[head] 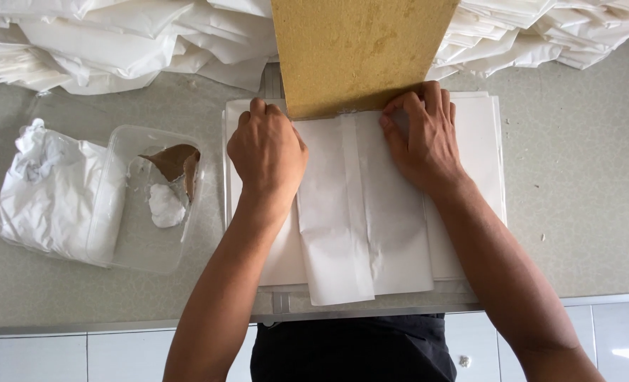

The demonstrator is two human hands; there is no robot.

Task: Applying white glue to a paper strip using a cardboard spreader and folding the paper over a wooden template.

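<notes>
Nearest to me, at the bottom edge, I am seeing a dark shirt (353,348), and two bare forearms are reaching up from it across a pale speckled tabletop (583,205). The left hand (267,152) is resting knuckles-up, fingers curled under, pressing on a folded white paper sheet (360,226). The right hand (424,138) is lying flatter, its fingers bent and pinching the upper edge of that same sheet. The folded sheet is sitting on top of a stack of white paper (481,163) in the middle of the tabletop. A yellowish-brown board (360,53) is lying over the far end of the stack, its near edge running between the two hands and touching the fingertips. To the left, well apart from the stack, a clear plastic tub (144,226) is holding a brown scrap and a white lump, and a crumpled white bag (52,191) is lying against it. Loose white sheets (116,42) are piling along the far side.
</notes>
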